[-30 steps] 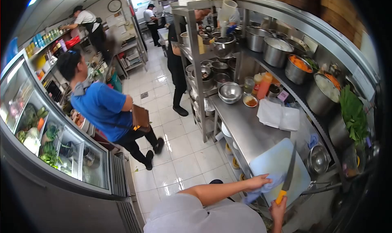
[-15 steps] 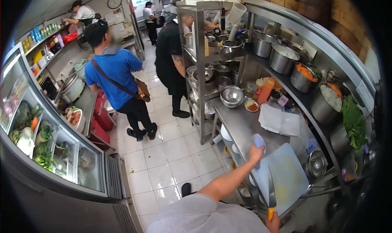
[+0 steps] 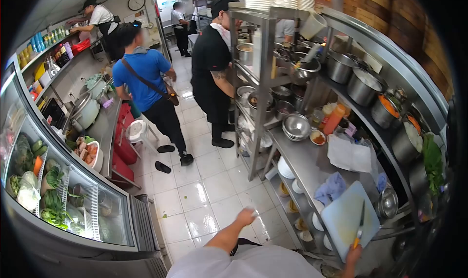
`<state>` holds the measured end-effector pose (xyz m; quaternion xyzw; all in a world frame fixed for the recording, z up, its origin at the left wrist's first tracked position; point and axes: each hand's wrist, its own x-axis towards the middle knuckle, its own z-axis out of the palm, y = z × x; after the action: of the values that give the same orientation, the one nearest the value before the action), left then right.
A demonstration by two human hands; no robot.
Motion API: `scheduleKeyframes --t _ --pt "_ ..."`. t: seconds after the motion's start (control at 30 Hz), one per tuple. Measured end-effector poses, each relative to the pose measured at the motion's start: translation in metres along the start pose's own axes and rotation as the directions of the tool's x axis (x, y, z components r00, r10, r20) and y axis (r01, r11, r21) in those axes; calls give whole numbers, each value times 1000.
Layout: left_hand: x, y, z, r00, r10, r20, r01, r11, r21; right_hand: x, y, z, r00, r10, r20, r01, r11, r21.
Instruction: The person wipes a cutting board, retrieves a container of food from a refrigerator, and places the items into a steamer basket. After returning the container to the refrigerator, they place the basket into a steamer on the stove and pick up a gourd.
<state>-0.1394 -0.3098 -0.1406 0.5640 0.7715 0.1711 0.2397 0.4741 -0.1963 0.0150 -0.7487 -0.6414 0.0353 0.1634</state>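
My left hand (image 3: 245,216) is out over the tiled floor, away from the counter, its fingers blurred and whitish at the tips. At the lower right, my right hand (image 3: 354,253) is closed at the orange handle of a knife (image 3: 361,222). The knife's blade lies over a pale cutting board (image 3: 343,210) at the counter's near end. A crumpled blue cloth (image 3: 331,188) rests beside the board's far left corner. White paper sheets (image 3: 349,153) lie farther back, near stacked metal bowls (image 3: 296,126).
A person in blue (image 3: 141,76) stands in the aisle; another in black (image 3: 211,68) is at the metal rack (image 3: 265,93). Two people in white are farther back. A glass-door fridge (image 3: 68,200) is left. A white stool (image 3: 141,132) stands beside red bins (image 3: 127,146).
My left hand has let go of the blue cloth and moved left over the floor. The cloth now lies on the counter. The person in blue has shifted, and the view has turned slightly.
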Motion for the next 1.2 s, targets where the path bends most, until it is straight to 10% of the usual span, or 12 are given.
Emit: scheduleKeyframes --t 0.1,0.3,0.57,0.67,0.73,0.9,0.93,1.0,1.07,1.1,1.17,1.2 --pt "-150 -165 -18 670 -612 421 533 791 301 0 -17 8 988 127 -85 -141 973 -181" --pt "-372 -283 -126 190 -963 192 976 207 68 -15 -174 48 965 -263 -16 263 953 153" --pt "-278 -320 -166 454 -890 50 891 454 -12 -89 -400 188 472 -579 664 415 811 412" --pt "-160 -338 -202 696 -717 -29 697 685 -213 -72 -419 242 222 -508 832 563 764 316" --pt "-101 -329 -249 767 -625 -148 581 773 -255 -48 -438 266 155 28 988 434 896 -93" --pt "-42 -359 -333 709 -664 -238 529 723 -445 2 -473 360 266 -85 960 521 850 -70" --pt "-48 -379 -334 690 -689 -223 575 708 -409 5 -509 350 461 133 878 115 972 -207" --pt "-76 -420 -328 648 -753 -119 690 646 -326 16 -565 377 280 -218 935 595 804 9" --pt "-103 -455 -325 553 -832 -42 790 540 -291 12 -663 393 300 -56 952 419 904 -79" --pt "-121 -463 -326 482 -875 -42 828 470 -306 16 -700 433 -13 -301 954 847 504 171" --pt "-159 -485 -318 363 -932 -16 888 351 -298 1 -759 532 198 -329 923 709 699 98" --pt "-169 -488 -319 305 -952 26 912 284 -295 -13 -834 513 14 -426 905 871 449 198"
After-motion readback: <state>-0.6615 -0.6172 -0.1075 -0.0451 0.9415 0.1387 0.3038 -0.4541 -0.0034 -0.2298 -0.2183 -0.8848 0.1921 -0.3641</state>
